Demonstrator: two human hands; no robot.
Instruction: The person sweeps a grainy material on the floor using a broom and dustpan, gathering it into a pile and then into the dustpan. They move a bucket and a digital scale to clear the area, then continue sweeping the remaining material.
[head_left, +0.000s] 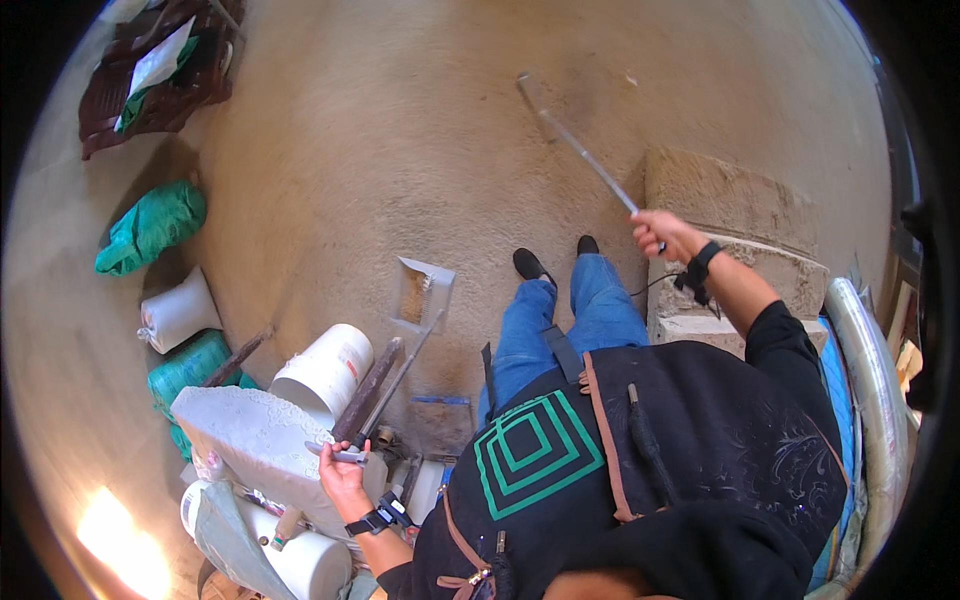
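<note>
My right hand (664, 234) grips the top of a thin metal pole (596, 159). At its far end a narrow, dark sweeping head (536, 105) rests on the floor; blur hides its exact type. My left hand (343, 472) is closed around the grey grip (337, 454) of a long-handled dustpan. The pan (442, 289) lies on the floor left of my feet, with a toothed edge along one side. Tan debris (412, 296) has gathered inside it.
Rough concrete steps (735, 277) rise at my right, near a rolled plastic sheet (870, 375). To the left are a white bucket (326, 371), a lace-covered table (247, 420), a wooden post (371, 386), sacks (154, 229) and a brown chair (165, 97).
</note>
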